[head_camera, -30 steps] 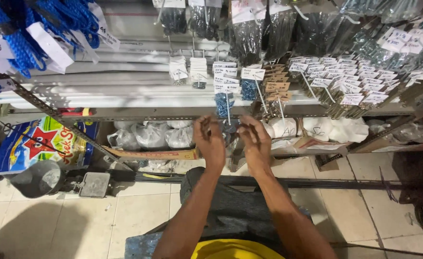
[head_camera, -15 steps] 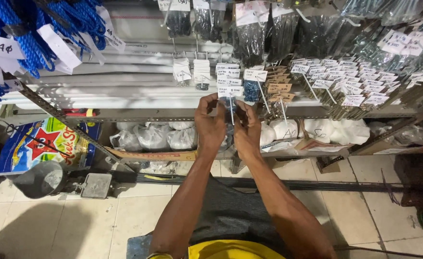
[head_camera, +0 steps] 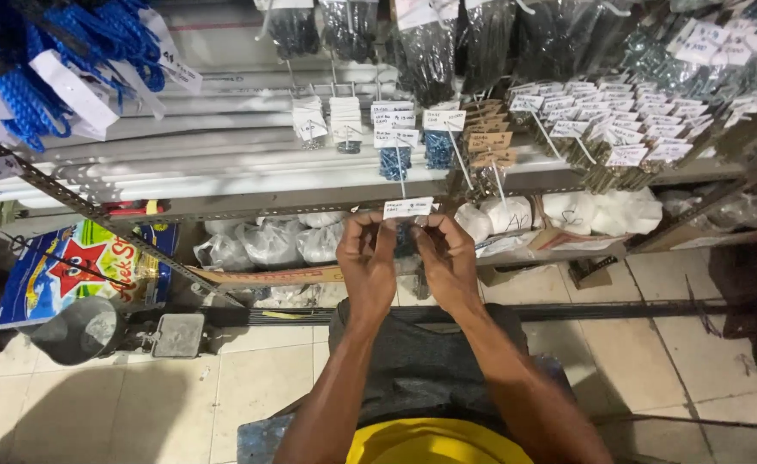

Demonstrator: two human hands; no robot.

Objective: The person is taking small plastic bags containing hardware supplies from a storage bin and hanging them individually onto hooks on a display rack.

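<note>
My left hand (head_camera: 367,259) and my right hand (head_camera: 447,258) are raised side by side in front of a display rack. Between their fingertips they pinch a small clear packet with a white paper header card (head_camera: 408,207); its contents hang hidden behind my fingers. The packet sits at the near end of a thin metal hook (head_camera: 401,172) that sticks out from the rack. Farther along that hook hang more packets of small blue parts (head_camera: 394,160) with white cards.
More carded packets (head_camera: 567,120) hang on hooks to the right, dark bags (head_camera: 430,43) above. Blue rope coils (head_camera: 43,60) hang upper left. White pipes (head_camera: 181,163) lie on a shelf; plastic bags (head_camera: 267,241) below. A grey bucket (head_camera: 82,331) stands on the tiled floor.
My hands rose toward the hook with the packet half a second ago, then came back down and nearer; they now hold the carded packet at the hook's near end.
</note>
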